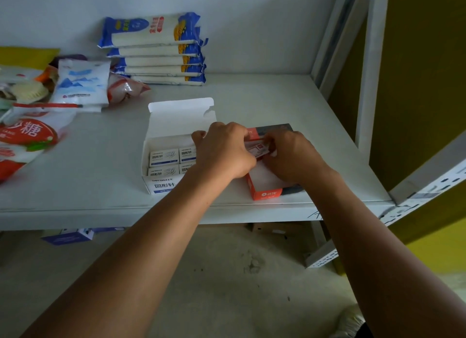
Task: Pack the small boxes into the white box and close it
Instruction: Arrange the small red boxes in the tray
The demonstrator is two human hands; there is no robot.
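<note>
The white box [161, 185] stands on the shelf with its lid flap [181, 116] raised at the back. Several small white boxes [164, 157] with blue print lie inside it in rows. To its right sits an orange and grey box [264, 192], open on top. My left hand [224, 151] and my right hand [290, 156] meet above the orange box. Both pinch a small red and white box [257, 148] between their fingertips. My left hand hides the right part of the white box.
A stack of blue and white noodle packs [158, 50] leans on the back wall. Bags of sugar and salt [80, 83] lie at the left. The shelf's front edge [151, 211] runs below the boxes. A white upright post [365, 73] stands at the right.
</note>
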